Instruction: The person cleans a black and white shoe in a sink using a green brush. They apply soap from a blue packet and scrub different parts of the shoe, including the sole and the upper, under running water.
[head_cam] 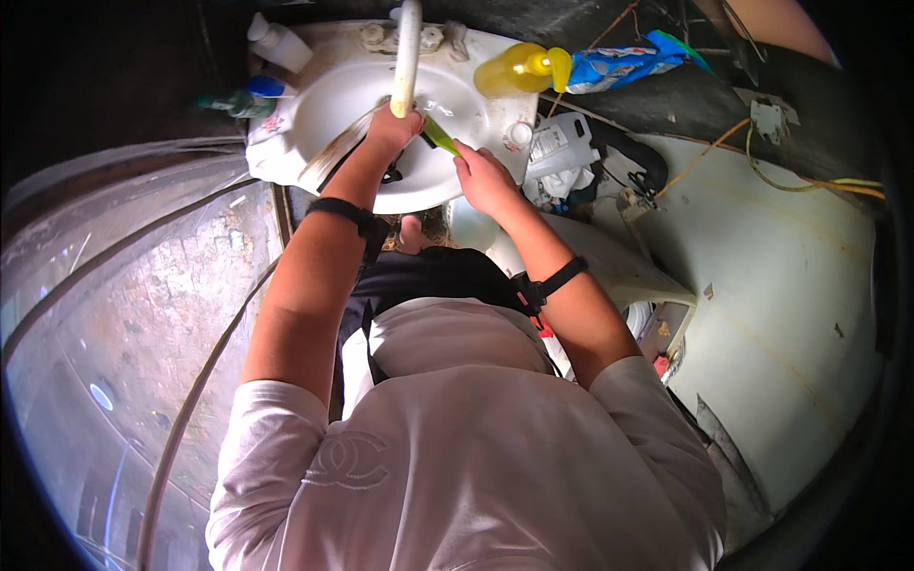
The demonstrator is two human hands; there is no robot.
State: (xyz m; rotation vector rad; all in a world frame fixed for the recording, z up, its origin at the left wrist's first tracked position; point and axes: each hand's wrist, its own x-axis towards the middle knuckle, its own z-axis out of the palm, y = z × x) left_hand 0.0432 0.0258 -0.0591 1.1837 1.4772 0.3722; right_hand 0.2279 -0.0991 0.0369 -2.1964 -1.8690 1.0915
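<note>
Over a white washbasin (314,107), my left hand (394,130) is closed under the mouth of a pale faucet spout (405,64). A light, streaky flat thing with a dark edge (341,151) slants down and left from that hand; its kind is unclear. My right hand (485,175) grips the end of a green handle (441,137), which has dark bristles or a dark edge near my left hand. The handle's far end is hidden by my left hand. A black thing (391,173) lies low in the basin, partly behind my left wrist.
A yellow pump bottle (514,70) lies at the basin's right rim beside a blue packet (621,66). A white bottle (280,44), a blue-capped container (265,87) and a green bottle (246,105) are at the left. Right of the basin is a translucent jug (560,146).
</note>
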